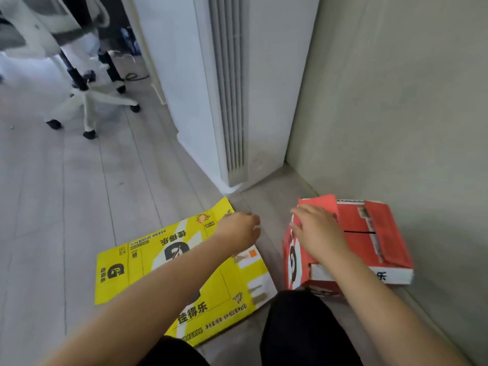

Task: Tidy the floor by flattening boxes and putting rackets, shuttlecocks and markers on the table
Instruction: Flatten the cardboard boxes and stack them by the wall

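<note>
Since the red box still stands, the right hand, fingers spread on its top flap, should push the walls sideways. The left hand hovers loosely curled and apparently empty over the flattened yellow box.

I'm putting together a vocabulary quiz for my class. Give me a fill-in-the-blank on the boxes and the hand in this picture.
1. The flattened box lying on the floor is ____ in colour.
2. The right hand rests on the standing box, which is ____ in colour.
3. The wheeled seat at upper left is an office ____.

Missing words: yellow; red; chair.
</note>
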`<state>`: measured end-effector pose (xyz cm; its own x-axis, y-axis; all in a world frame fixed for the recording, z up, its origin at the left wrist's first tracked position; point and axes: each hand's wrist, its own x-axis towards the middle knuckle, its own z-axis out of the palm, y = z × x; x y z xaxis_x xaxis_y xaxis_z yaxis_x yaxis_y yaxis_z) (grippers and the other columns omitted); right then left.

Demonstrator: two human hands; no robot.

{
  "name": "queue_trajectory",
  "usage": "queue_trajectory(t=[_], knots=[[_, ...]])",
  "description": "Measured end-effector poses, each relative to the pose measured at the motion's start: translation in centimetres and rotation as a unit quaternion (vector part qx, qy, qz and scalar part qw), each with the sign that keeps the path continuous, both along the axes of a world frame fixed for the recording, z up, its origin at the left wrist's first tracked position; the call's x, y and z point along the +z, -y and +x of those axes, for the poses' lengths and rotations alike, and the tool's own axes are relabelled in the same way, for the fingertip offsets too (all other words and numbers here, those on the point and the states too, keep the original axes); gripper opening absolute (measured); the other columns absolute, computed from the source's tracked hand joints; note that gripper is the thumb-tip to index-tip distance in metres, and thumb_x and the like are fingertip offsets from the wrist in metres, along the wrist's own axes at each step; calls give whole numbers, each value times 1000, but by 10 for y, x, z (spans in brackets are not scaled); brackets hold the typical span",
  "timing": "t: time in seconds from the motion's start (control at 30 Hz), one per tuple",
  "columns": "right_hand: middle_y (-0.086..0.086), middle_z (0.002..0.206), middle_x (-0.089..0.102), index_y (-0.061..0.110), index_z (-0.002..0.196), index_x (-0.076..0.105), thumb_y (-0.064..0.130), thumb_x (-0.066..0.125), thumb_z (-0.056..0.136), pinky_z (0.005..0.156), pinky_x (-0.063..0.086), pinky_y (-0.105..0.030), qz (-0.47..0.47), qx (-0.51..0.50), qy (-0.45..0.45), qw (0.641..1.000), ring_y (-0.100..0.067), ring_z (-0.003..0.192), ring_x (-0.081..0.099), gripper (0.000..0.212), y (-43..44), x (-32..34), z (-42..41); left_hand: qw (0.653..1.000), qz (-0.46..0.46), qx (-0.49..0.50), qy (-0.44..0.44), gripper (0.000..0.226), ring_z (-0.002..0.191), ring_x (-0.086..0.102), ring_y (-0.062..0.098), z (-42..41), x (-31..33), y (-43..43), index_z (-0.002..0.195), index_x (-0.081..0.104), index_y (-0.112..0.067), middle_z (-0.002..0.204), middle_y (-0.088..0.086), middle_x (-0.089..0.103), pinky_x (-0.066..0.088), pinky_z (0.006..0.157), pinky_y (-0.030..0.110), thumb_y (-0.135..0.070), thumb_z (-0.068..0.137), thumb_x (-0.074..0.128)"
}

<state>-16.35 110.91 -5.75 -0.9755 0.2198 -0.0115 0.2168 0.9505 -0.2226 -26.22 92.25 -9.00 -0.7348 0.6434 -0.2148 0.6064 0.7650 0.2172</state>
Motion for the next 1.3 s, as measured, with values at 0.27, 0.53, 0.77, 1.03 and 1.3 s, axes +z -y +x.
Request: queue_trajectory(t=[0.27,0.53,0.77,1.03,1.3], knots=[[-11,128,57,21,150,25,33,66,89,84,49,-40,-158,-236,-28,958,-31,114,58,74,-36,8,42,995,26,-83,56,45,122,54,29,50,10,-61,141,47,-31,137,0,54,49,97,45,-45,98,46],[-2,81,71,10,90,72,14,62,90,55,39,-28,-308,-270,-84,908,-21,70,62,10,-35,2,29,986,13,-93,135,65,135,47,30,77,16,-66,157,10,-40,162,-10,28,50,97,48,-49,102,42],[2,58,50,11,65,54,13,55,90,49,26,-31,-125,-201,-167,957,-24,56,48,25,-23,79,12,979,137,-75,129,71,133,49,29,80,44,-74,156,-1,-45,165,-12,15,50,98,46,-46,102,45],[-7,90,66,10,93,68,17,53,94,66,30,-27,-72,-88,-290,950,-25,80,57,17,31,171,-11,959,278,-9,-52,67,146,32,23,55,84,-42,159,7,-38,166,-19,2,44,106,44,-52,102,40],[1,101,66,14,109,69,22,50,97,73,45,-30,-141,89,-316,934,-20,90,62,24,136,192,-53,943,290,135,-92,77,154,-4,13,29,94,68,156,-12,-41,162,-20,-22,31,118,47,-57,101,39]])
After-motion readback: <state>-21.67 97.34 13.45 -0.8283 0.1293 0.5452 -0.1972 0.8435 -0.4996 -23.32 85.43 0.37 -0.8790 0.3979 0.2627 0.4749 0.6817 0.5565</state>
